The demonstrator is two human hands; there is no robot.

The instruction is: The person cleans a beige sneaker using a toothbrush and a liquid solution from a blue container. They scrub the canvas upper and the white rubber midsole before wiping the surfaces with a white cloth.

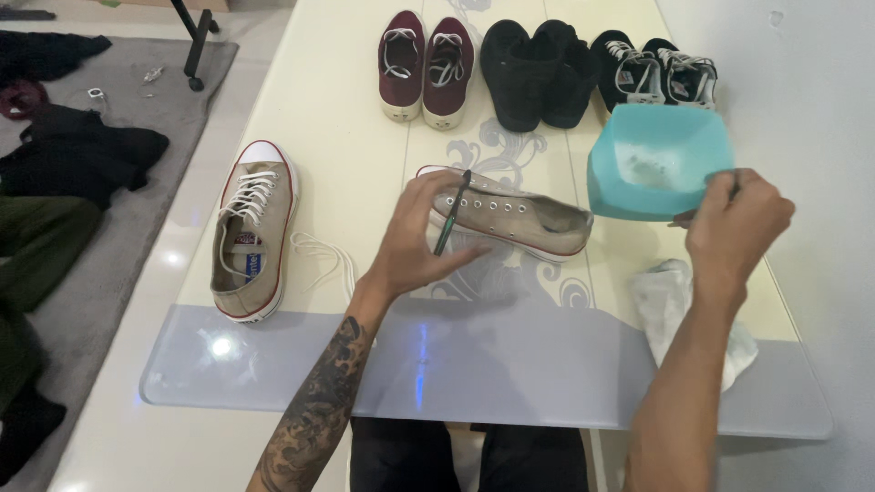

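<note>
While left fingers grasp beige shoe and brush | right fingers pinch teal basin rim

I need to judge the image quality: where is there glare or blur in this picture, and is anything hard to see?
Head view: lamp glare shows as bright spots on the glossy table near its front edge and left side; the left hand on the beige shoe is sharp; the right hand at the teal bowl is slightly soft; shadows are soft; the table edges bend a little.
</note>
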